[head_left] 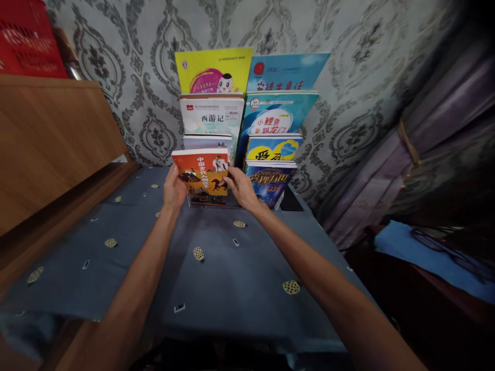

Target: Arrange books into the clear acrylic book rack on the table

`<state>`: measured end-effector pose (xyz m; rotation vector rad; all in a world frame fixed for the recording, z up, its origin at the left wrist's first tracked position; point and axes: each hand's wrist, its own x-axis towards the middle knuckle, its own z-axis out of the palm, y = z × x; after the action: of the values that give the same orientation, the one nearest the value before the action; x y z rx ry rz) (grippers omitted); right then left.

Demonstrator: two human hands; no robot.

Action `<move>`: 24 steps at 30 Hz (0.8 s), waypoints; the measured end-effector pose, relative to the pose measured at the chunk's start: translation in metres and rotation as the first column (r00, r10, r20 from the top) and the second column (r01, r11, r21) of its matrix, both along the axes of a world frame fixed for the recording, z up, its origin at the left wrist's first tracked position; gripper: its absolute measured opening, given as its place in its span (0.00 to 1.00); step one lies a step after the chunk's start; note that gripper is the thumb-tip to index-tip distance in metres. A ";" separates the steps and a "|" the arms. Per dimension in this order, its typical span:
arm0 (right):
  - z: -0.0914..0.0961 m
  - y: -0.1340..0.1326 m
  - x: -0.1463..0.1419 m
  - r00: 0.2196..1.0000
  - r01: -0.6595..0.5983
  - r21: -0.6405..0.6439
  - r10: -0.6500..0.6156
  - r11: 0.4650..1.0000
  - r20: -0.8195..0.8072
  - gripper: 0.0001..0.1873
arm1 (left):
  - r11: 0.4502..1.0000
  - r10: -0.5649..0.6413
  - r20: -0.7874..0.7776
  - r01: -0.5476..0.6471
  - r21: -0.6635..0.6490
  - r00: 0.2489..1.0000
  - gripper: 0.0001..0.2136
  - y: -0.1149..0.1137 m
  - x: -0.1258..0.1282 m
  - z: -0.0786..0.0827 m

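Here, two bare hands [209, 188] hold an orange book [201, 175] before rows of upright books [270, 113].
Fingers [232, 178] pinch its side edges above the blue-grey surface [232, 273].

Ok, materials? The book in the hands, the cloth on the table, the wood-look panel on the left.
The book: likely a paperback, printed card cover with slight gloss, pale paper edge along the top. The cloth: probably woven fabric, given its dull surface and soft drape. The panel: wood grain with a satin sheen, though veneer or laminate can't be told from here.
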<state>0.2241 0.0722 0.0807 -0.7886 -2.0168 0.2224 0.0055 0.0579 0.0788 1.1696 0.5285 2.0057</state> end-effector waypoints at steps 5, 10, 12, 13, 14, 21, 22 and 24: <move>-0.010 0.000 0.002 1.000 0.012 -0.010 -0.012 1.000 0.020 0.13 | 1.000 0.002 -0.011 -0.003 -0.024 1.000 0.15 0.000 0.001 -0.008; -0.019 -0.003 0.002 0.998 0.070 -0.057 -0.070 0.996 -0.006 0.12 | 0.997 0.078 -0.066 -0.080 -0.021 0.995 0.15 0.001 0.002 -0.008; -0.023 -0.005 0.001 0.995 0.091 -0.082 -0.093 0.992 -0.025 0.10 | 0.979 0.196 -0.149 -0.202 -0.027 0.969 0.14 0.000 0.003 -0.008; -0.024 -0.006 0.001 0.994 0.101 -0.092 -0.104 0.991 -0.031 0.09 | 0.962 0.264 -0.194 -0.273 -0.024 0.945 0.13 -0.001 0.003 -0.008; -0.026 -0.007 0.001 0.993 0.112 -0.100 -0.116 0.989 -0.035 0.09 | 0.941 0.324 -0.236 -0.337 -0.015 0.916 0.12 -0.002 0.003 -0.008; -0.031 -0.007 0.002 0.991 0.132 -0.113 -0.135 0.985 -0.023 0.08 | 0.906 0.404 -0.367 -0.421 0.036 0.838 0.08 -0.004 0.001 -0.004; -0.032 -0.007 0.002 0.990 0.137 -0.108 -0.140 0.985 -0.020 0.08 | 0.912 0.390 -0.374 -0.409 0.030 0.841 0.08 -0.003 -0.001 -0.005; -0.033 -0.005 0.000 0.989 0.146 -0.097 -0.148 0.985 -0.019 0.09 | 0.924 0.358 -0.384 -0.383 0.013 0.851 0.08 -0.003 -0.005 -0.006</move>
<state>0.2246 0.0669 0.0475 -0.9859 -1.9252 0.2443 0.0006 0.0552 0.0729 1.5191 1.0817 2.0588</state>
